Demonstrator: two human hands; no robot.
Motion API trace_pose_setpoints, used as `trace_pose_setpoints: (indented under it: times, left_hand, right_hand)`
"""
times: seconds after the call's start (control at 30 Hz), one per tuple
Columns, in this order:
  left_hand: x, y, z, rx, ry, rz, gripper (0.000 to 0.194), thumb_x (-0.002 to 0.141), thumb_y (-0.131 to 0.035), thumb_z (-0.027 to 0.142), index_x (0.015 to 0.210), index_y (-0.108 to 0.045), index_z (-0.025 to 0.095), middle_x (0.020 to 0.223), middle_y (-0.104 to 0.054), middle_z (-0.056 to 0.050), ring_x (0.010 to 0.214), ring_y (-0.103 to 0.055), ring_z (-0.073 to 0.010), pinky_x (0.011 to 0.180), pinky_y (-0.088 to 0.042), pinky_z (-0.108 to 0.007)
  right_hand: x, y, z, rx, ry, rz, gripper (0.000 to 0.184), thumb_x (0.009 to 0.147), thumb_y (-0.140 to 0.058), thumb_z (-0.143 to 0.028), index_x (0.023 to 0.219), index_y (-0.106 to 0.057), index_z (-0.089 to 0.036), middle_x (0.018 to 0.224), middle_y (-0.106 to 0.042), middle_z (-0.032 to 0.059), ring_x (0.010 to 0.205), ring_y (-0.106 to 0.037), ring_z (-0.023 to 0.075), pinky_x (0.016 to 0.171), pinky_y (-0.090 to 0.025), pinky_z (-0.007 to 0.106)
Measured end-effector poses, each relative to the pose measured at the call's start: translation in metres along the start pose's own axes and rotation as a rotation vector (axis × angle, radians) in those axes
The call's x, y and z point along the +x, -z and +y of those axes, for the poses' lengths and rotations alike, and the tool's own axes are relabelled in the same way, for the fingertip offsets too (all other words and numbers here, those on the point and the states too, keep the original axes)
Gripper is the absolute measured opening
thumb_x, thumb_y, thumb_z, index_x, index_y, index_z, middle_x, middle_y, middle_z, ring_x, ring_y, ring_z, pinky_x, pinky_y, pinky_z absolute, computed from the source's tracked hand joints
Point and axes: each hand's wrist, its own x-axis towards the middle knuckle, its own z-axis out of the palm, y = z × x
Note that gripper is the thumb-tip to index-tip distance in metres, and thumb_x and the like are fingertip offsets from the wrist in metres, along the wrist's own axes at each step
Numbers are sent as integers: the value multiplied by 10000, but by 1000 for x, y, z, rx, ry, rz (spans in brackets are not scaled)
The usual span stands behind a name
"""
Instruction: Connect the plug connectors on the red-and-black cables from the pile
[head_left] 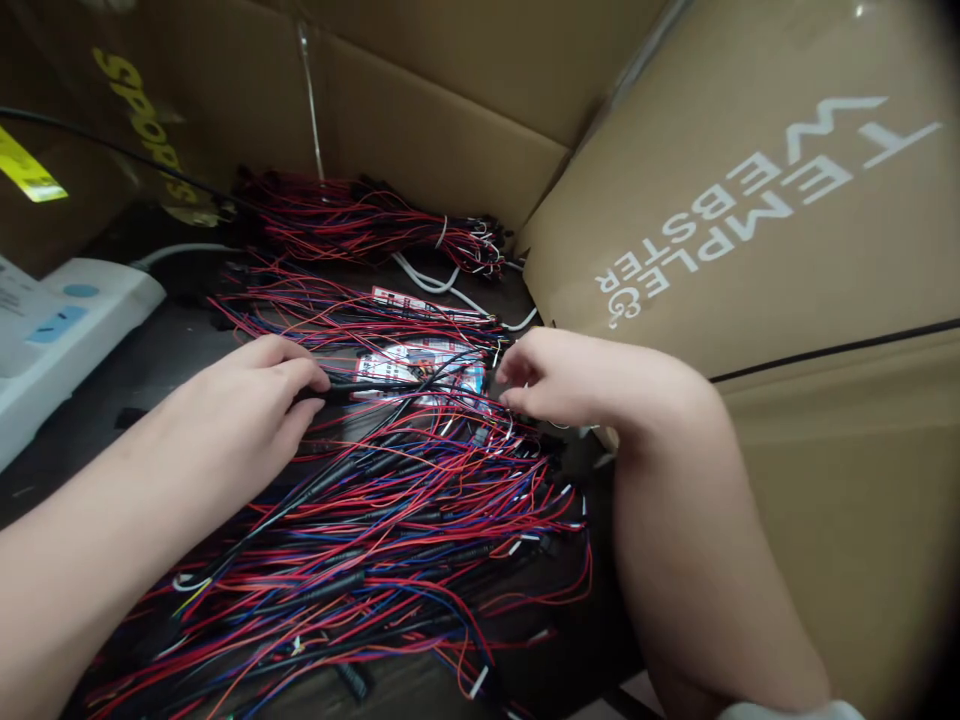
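Two hands work over a dark worktop [180, 330] spread with wires [420, 525], which run in loose layers from its near edge up to its far edge. The left hand [251, 395] has thumb and fingertips closed on a black cable [349, 386], toward the left of the spread. The right hand [559, 375] is bent inward by the right edge, fingers curled with a narrow gap at the wire ends; whether it grips one, I cannot tell.

Snagging looks the likeliest trouble: the black cable lies among crossing strands, so a quick pull could drag neighbours along and tangle them. The small connectors at the right ends could hook one another for the same reason. A weak pinch might let the cable slip back into the layers, where so many strands of like colour would make it easy to lose.

A printed packet [382, 368] lies between the hands, partly covered by strands, and its edges could catch them. Near the far edge sits a denser bundle [337, 225], with a white cord [427, 280] looping just in front of it that might foul a wire. A white unit [90, 310] takes up the left side. A right carton [810, 270] and a back carton [427, 100] wall in the worktop, leaving the right arm little room to swing outward.
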Motion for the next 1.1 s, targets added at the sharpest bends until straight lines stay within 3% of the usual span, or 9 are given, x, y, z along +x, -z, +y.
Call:
trace_pose_setpoints:
  times: [0.1,0.23,0.37,0.5,0.57,0.7,0.97,1.1]
  left_hand:
    - [-1,-1,2,13,21,-29,321,921,-458,285,951,-747,149,1095,-706,-145,944,-704,-288,874,-606,-468]
    - [-3,-3,3,37,25,23,305,959,-495,289,962,-773,164,1132,-700,-121,957,-698,-271,862,-597,-432]
    - [-3,-3,3,49,30,15,299,959,-506,286,966,-780,166,1131,-699,-125,949,-696,-263,855,-591,-416]
    - [-1,-4,2,25,36,2,319,946,-490,289,944,-786,171,1091,-708,-132,941,-703,-274,843,-592,-423]
    - [-1,-5,1,22,41,10,337,949,-474,291,945,-789,172,1097,-707,-134,960,-703,-277,863,-592,-427]
    - [-2,-6,0,3,33,14,377,955,-434,276,957,-794,163,1128,-700,-144,974,-702,-275,913,-588,-436]
    - [-1,-3,6,8,46,39,388,899,-403,226,969,-784,200,1165,-706,-138,1027,-700,-304,991,-578,-451]
    - [-3,15,11,-25,12,-116,389,806,-428,232,954,-785,182,1248,-654,-175,1116,-670,-319,1079,-544,-487]
  right_hand:
    - [11,-9,8,52,48,-86,63,749,-699,-174,691,-694,-198,648,-666,14,543,-524,139,498,-378,288]
    - [10,-4,21,150,184,-54,86,804,-655,-201,734,-706,-199,655,-633,-7,559,-489,117,514,-365,264]
    - [-10,1,20,209,201,147,147,857,-644,-266,826,-759,-179,692,-671,6,599,-520,128,554,-386,270]
    - [-31,-17,13,293,199,432,152,864,-651,-261,813,-747,-155,701,-687,22,625,-555,133,601,-419,273]
    - [-40,-29,14,366,273,387,178,884,-662,-301,828,-748,-155,735,-705,28,666,-588,144,629,-446,273]
    - [-47,-44,21,426,330,160,276,953,-620,-370,863,-774,-160,784,-737,42,704,-629,162,647,-471,280]
    - [-44,-49,33,500,263,93,228,904,-648,-261,1095,-733,-170,932,-754,49,816,-682,169,711,-529,277]
    - [-51,-54,31,448,271,82,356,820,-765,-298,1150,-711,-178,1015,-745,59,884,-695,181,782,-554,295]
